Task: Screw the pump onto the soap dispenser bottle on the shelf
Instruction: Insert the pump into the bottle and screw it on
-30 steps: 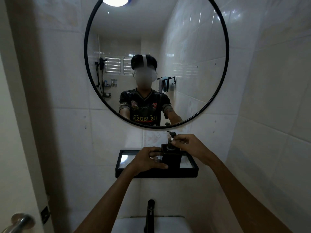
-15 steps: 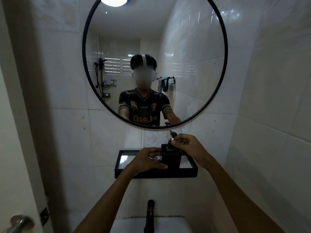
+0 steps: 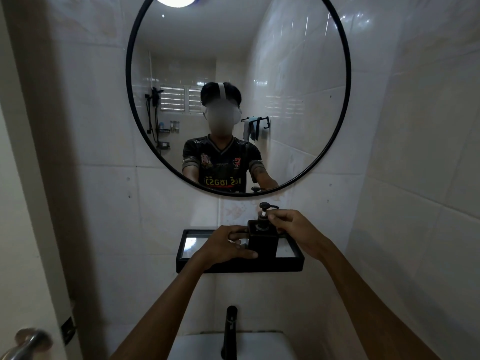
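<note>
Both hands meet at the square black soap bottle (image 3: 262, 240) on the black-framed shelf (image 3: 240, 266): left hand (image 3: 225, 246) wrapped around its body, right hand (image 3: 298, 229) pinching the black pump (image 3: 263, 213).

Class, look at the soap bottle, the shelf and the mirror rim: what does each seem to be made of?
Soap bottle: matte black, square; plastic or ceramic, unclear. Shelf: black frame, probably painted metal, around a reflective base, probably glass or mirror. Mirror rim: thin black band, probably metal.

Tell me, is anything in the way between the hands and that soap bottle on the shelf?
Nothing visible. The left hand already grips the black bottle on the shelf, and the right hand has its fingertips at the pump, which sits in the bottle's neck.
</note>
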A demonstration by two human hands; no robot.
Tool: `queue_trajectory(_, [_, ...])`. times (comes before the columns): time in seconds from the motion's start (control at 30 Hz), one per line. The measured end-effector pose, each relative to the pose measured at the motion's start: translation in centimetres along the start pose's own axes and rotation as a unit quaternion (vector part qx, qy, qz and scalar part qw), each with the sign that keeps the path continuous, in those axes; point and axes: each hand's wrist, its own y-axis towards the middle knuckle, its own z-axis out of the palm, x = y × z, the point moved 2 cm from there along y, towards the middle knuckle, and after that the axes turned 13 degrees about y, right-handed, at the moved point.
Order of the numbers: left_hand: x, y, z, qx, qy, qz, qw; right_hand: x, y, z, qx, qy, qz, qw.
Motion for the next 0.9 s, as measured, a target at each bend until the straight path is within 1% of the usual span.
queue_trajectory(0.23, [0.0, 0.0, 0.0, 0.007, -0.018, 0.004, 1.0, -0.2, -0.3, -0.8, -0.008, 0.021, -0.006, 1.0])
queue_trajectory(0.4, [0.1, 0.0, 0.1, 0.007, -0.018, -0.001, 1.0, -0.3, -0.3, -1.1, -0.014, 0.014, -0.014, 1.0])
queue_trajectory(0.5, [-0.1, -0.1, 0.0, 0.003, -0.008, -0.004, 1.0, -0.4, -0.4, -1.2, -0.024, 0.031, -0.013, 0.999])
queue_trajectory(0.77, [-0.3, -0.2, 0.0, 0.009, -0.015, 0.0, 1.0, 0.2, -0.6, -0.6, -0.009, -0.005, -0.017, 1.0])
queue_trajectory(0.9, [-0.2, -0.1, 0.0, 0.008, -0.005, 0.004, 1.0, 0.1, -0.6, -0.8, -0.024, -0.001, -0.009, 1.0])
